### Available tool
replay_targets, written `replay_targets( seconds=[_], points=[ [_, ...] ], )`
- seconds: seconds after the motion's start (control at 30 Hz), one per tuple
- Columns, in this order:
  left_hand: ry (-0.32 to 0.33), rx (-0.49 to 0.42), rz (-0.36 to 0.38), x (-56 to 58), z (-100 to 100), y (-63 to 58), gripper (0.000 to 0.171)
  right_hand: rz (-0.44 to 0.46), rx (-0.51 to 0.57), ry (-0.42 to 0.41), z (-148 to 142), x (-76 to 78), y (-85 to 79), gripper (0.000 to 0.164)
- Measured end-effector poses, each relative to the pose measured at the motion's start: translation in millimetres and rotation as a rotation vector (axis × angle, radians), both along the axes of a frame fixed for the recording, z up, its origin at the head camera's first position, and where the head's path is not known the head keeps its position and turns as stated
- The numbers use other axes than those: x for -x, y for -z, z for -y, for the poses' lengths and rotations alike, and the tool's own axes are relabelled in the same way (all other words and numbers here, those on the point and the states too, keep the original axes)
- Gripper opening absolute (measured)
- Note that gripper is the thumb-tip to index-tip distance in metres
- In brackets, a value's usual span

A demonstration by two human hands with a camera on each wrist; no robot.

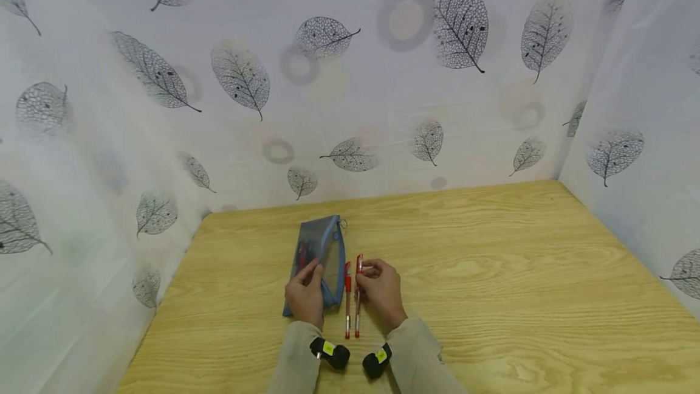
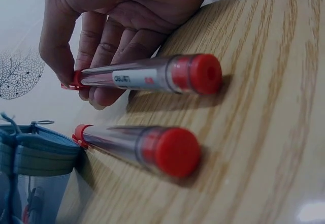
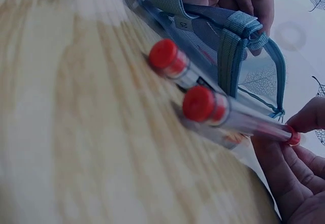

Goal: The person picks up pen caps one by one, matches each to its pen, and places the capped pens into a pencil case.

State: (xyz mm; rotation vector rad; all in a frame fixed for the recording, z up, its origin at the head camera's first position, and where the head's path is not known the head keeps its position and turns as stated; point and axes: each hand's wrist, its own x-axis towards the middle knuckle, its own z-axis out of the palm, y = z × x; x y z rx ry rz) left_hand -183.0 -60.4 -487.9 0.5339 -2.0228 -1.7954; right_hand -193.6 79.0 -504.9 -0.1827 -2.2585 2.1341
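Note:
A blue zip pencil case (image 1: 318,231) with see-through mesh lies on the table, its zipped mouth parted toward the right. My left hand (image 1: 306,298) pinches the near edge of that mouth between thumb and fingers. Pink and dark items show dimly inside. My right hand (image 1: 381,290) pinches a red gel pen (image 2: 139,75) near its capped end, thumb on one side and fingers on the other. Between that pen and the case, a second red gel pen (image 2: 119,140) lies on the table, roughly parallel to it. Both pens' red end plugs face toward me.
The wood-grain table (image 1: 519,272) extends far to the right of the hands. A white curtain (image 1: 372,96) with a leaf print closes off its back and sides. A small ring (image 1: 343,223) hangs from the zip at the case's far end.

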Motion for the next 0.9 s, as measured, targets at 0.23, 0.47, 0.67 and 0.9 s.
replay_targets(
  seconds=[0.23, 0.47, 0.67, 0.9],
  points=[
    [0.003, -0.006, 0.002, 0.2, -0.1, 1.6, 0.018, -0.003, 0.025, 0.004, -1.0, -1.0, 0.0, 0.030],
    [0.002, -0.012, -0.005, 0.8, -0.4, 3.2, 0.018, -0.008, 0.087, 0.001, -1.3, -5.2, -6.4, 0.031],
    [0.006, -0.005, -0.011, 0.3, 0.4, 3.4, 0.018, 0.009, 0.133, 0.021, 0.0, -3.0, -2.8, 0.032],
    [0.011, -0.007, -0.011, -0.5, 1.5, 1.0, 0.018, 0.046, 0.294, 0.067, -0.3, 3.0, -9.0, 0.034]
  ],
)
